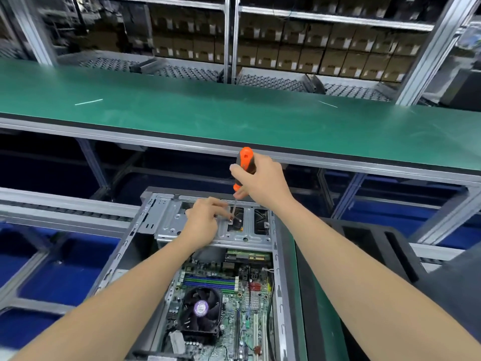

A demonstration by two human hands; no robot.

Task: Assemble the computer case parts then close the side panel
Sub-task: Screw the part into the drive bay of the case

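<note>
An open computer case (pixel 130 238) lies on its side in front of me, its motherboard (pixel 226 303) and CPU fan (pixel 200 308) exposed. At the far end sits a silver metal drive bracket (pixel 169 220). My right hand (pixel 263 181) grips an orange and black screwdriver (pixel 244 160), held nearly upright, its tip down on the bracket beside a cutout. My left hand (pixel 203 222) rests on the bracket with fingers pinched right at the screwdriver tip; whether a screw is between them is hidden.
A long green conveyor bench (pixel 234 113) runs across behind the case. Shelves of brown boxes (pixel 312 48) fill the background. A black foam tray (pixel 377 243) stands to the right of the case, and blue bins (pixel 65 277) lie to the left below.
</note>
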